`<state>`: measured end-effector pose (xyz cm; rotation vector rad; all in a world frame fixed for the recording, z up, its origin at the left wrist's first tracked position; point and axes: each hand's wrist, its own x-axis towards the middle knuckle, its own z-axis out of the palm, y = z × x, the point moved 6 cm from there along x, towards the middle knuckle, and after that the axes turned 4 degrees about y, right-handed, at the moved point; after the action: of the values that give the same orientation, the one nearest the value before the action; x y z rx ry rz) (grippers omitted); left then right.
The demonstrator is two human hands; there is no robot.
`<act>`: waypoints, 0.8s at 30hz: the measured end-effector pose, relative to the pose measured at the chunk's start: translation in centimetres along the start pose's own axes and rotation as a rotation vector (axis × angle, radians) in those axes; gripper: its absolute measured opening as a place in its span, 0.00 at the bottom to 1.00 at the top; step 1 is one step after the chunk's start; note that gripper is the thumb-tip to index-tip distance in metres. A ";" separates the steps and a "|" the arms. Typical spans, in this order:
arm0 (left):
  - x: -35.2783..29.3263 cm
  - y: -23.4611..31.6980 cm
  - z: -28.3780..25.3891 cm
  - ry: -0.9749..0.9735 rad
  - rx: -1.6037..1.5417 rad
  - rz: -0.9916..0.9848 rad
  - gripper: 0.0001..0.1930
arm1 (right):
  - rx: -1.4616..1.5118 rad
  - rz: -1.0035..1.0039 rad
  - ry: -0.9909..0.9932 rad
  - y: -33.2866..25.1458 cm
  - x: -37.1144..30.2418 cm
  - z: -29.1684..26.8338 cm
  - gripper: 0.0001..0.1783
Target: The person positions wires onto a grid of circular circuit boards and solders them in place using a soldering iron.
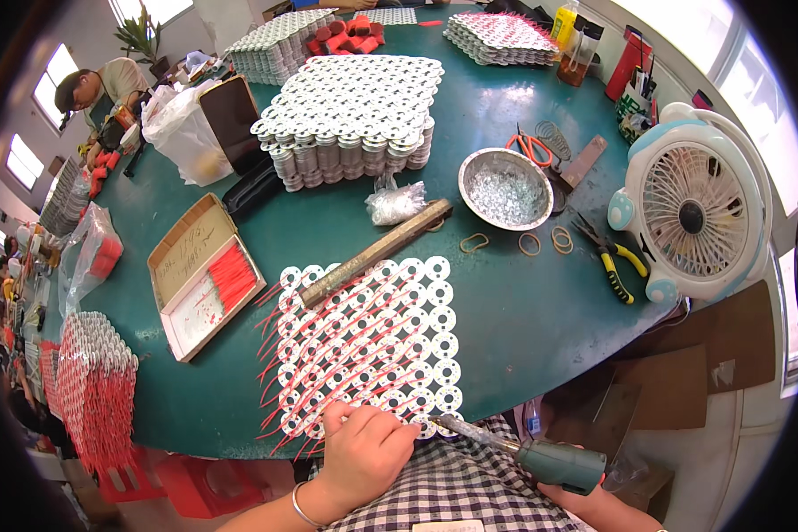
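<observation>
In front of me lies a panel of joined white round circuit boards (444, 346), with thin red wires (341, 350) slanting across most of its rows. My left hand (363, 459) rests at the panel's near edge, fingers pinched together; what they hold, if anything, is too small to make out. My right hand (585, 498) is wrapped around the green handle of a soldering iron (560, 465), partly hidden behind it. The iron's tip reaches the near right corner of the panel, close to my left fingertips. A worn bar (377, 253) lies across the panel's far side.
An open cardboard box (179, 297) of red wires sits left. Beyond are stacked white panels (350, 106) and a metal bowl (505, 188) of shiny bits. Pliers (614, 257) and a fan (696, 208) stand right. Wired panels (97, 381) hang over the left edge. Another person (106, 93) sits far left.
</observation>
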<state>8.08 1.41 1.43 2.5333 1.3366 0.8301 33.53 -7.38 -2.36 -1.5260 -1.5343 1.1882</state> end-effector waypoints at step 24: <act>0.3 0.0 -0.2 0.000 0.008 -0.050 0.06 | -0.096 -0.125 0.043 -0.5 -0.3 -0.4 0.16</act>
<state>8.09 1.65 1.74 2.4949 1.3993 0.8170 33.77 -7.52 -1.74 -1.4834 -1.6532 1.0177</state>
